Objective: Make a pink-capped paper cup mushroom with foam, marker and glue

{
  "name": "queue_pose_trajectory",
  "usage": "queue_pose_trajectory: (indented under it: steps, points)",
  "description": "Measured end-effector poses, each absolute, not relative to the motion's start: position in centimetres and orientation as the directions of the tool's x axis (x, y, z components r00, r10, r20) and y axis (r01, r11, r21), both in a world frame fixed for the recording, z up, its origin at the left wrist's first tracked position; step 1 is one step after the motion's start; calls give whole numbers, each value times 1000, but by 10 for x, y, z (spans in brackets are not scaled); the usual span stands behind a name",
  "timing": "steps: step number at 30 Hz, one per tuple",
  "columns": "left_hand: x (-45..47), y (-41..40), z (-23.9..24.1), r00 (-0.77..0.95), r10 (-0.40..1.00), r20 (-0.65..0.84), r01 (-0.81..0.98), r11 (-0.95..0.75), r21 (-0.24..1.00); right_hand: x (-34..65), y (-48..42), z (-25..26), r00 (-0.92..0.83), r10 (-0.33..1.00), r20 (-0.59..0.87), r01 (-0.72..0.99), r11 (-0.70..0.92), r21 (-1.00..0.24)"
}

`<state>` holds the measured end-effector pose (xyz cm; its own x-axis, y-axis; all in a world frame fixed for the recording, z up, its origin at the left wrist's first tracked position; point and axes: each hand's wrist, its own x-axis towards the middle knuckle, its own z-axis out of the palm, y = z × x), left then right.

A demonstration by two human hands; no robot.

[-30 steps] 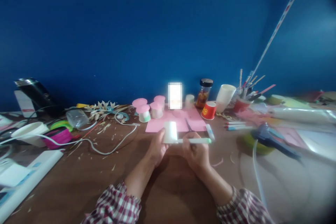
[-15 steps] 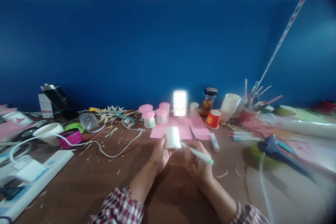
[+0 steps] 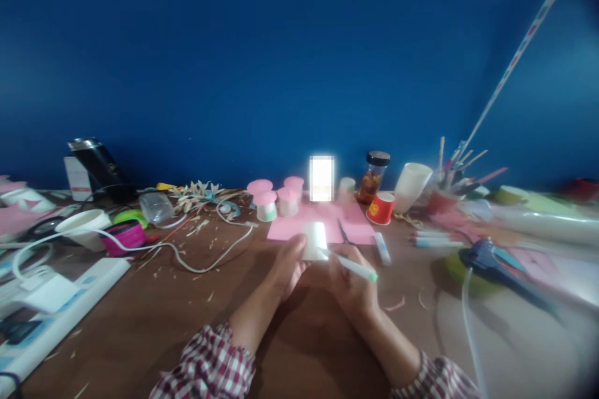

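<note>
My left hand (image 3: 290, 265) is closed around the side of a small white paper cup (image 3: 314, 242), held above the brown table. In my right hand (image 3: 353, 283) is a marker (image 3: 355, 269) with a white barrel and a light green end. Its tip is at the cup's right side; whether it touches the surface I cannot make out. Just beyond my hands a pink paper sheet (image 3: 290, 229) lies on the table, with dark scissors (image 3: 345, 234) on it and a marker cap or short white tube (image 3: 382, 249) at its right edge.
Small cups with pink round tops (image 3: 266, 204) stand behind the sheet. To the right are a red paper cup (image 3: 380, 208), a lidded jar (image 3: 374, 177), a white cup (image 3: 412, 188) and a blue glue gun (image 3: 491, 262). A power strip (image 3: 88, 293) and white cable (image 3: 187, 271) lie left.
The cup and my left hand have shifted slightly right, so the cup sits closer to the marker tip. The camera view has tilted down a little.
</note>
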<state>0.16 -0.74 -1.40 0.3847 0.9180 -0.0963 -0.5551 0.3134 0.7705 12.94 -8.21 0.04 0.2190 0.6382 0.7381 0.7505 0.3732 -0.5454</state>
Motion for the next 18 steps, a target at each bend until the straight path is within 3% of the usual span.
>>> queue_pose_trajectory:
  steps: [18]
  points:
    - [2,-6,-20,357,927,-115,-545,307,780,129,-82,3,268,720,641,697,315,-645]
